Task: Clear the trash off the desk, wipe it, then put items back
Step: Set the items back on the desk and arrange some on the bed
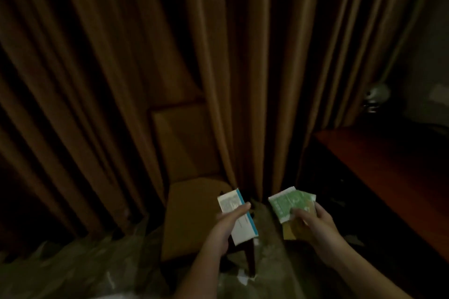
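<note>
**A:** What is seen at the left?

**B:** Brown curtains are hung across the whole back. Crumpled clear plastic is spread along the bottom edge.

**A:** And in the middle?

**B:** A wooden chair is set before the curtains. In front of it, a white box with a blue edge is held up by the left hand. The grip is clamped on it, with the thumb laid across its face.

**A:** How is the right hand occupied?

**B:** A green-and-white packet is pinched in its grip, and a yellowish packet is held just beneath. Both are kept in the air, near the white box but apart from it.

**A:** What is found farther right?

**B:** A reddish-brown tabletop is seen, well apart from the hands. Beyond it a pale round object is glimpsed, too blurred to be identified.
</note>
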The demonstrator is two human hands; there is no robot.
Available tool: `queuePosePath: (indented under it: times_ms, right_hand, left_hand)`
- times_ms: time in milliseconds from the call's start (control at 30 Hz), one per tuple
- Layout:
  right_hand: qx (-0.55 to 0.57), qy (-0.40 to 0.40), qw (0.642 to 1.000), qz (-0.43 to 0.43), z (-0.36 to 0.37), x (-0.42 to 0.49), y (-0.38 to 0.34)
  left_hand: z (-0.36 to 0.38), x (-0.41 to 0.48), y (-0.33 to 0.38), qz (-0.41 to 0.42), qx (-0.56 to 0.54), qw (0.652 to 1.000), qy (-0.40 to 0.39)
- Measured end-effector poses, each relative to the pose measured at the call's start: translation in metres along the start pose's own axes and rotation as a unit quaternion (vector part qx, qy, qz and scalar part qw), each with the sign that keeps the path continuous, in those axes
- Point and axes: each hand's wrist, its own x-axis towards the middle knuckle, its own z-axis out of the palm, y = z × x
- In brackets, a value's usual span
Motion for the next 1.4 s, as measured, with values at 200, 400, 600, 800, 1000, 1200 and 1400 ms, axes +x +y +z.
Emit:
queuePosePath:
  times_ms: [200,400,600,800,1000,1200,1400]
  right_hand:
    - [0.033,0.087,0.996,-0.011,-0.145,0.038,-0.032]
    - [0.064,0.191,0.979,-0.018,-0.261,0.06,-0.056]
    - [0.034,0.308,0.951,0.0,-0.375,0.072,-0.033]
    - [-0.32,0.369,0.871,0.05,-0.472,0.1,-0.036]
    - [-0.472,0.31,0.81,0.161,-0.548,0.115,-0.023]
    - [-0.404,0.32,0.833,0.204,-0.563,0.111,0.014]
    - [-0.489,0.329,0.79,0.167,-0.567,0.112,0.023]
  left_hand:
    - [0.151,0.036,0.0,0.003,0.063,0.995,-0.077]
    - [0.282,0.081,-0.006,-0.018,0.126,0.979,-0.158]
    - [0.427,0.125,-0.045,-0.066,0.232,0.939,-0.246]
    - [0.573,0.179,-0.074,-0.082,0.305,0.894,-0.317]
    - [0.659,0.195,-0.12,-0.12,0.367,0.847,-0.365]
    - [0.671,0.195,-0.146,-0.146,0.406,0.839,-0.331]
    - [0.655,0.183,-0.156,-0.163,0.404,0.854,-0.287]
